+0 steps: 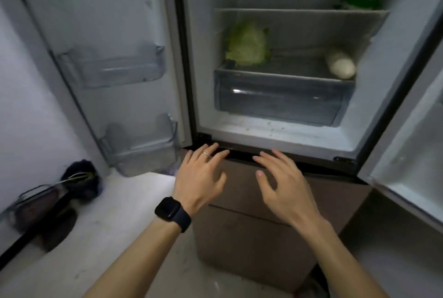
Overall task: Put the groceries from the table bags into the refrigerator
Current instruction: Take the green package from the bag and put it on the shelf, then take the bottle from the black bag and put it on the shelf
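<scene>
Green cabbage, one; white radish, one; left hand and right hand, grips spread, empty.

I see the refrigerator with both doors swung wide. A green cabbage sits on the shelf above the clear drawer, and a pale radish lies well apart from it on the right. Some leafy greens rest on the shelf above. My left hand, wearing a ring and a dark watch, and my right hand hover empty with spread fingers near the brown lower drawer front. Dark bags lie on the white counter at left.
</scene>
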### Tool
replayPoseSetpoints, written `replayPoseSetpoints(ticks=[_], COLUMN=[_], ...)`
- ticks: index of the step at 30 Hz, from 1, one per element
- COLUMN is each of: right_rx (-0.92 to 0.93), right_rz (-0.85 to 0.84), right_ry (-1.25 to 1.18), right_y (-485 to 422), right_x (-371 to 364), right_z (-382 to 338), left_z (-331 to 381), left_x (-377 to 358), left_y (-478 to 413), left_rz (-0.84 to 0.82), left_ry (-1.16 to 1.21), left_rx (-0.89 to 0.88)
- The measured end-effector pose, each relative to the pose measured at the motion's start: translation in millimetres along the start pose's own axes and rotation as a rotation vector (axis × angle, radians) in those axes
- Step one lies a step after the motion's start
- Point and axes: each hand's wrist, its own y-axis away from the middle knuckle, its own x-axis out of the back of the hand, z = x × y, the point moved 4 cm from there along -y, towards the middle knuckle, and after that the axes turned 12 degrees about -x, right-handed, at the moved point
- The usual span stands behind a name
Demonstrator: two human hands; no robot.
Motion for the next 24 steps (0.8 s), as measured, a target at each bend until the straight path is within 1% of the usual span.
replayPoseSetpoints(ticks=[4,8,13,17,24], right_rx=[0.094,0.222,0.419,0.573,0.806], right_rz=[-0.146,-0.258,-0.371,-0.467,-0.589], right_ry=[-0.038,-0.086,-0.091,-0.105,-0.144], right_y=[39,76,137,217,395], right_x=[-48,-94,-140,-172,-210], right_z=[-47,-118,-223,-323,-482], left_z=[-33,-78,-115,-127,-124], left_x=[18,50,109,158,245], left_y=[98,200,344,485,724], left_rz=[-0.033,-0.046,0.014,0.035,0.044], left_ry=[-0.055,-0.125,-0.190,-0.223,-0.302], left_rx=[0.196,0.403,0.656,0.872,1.169])
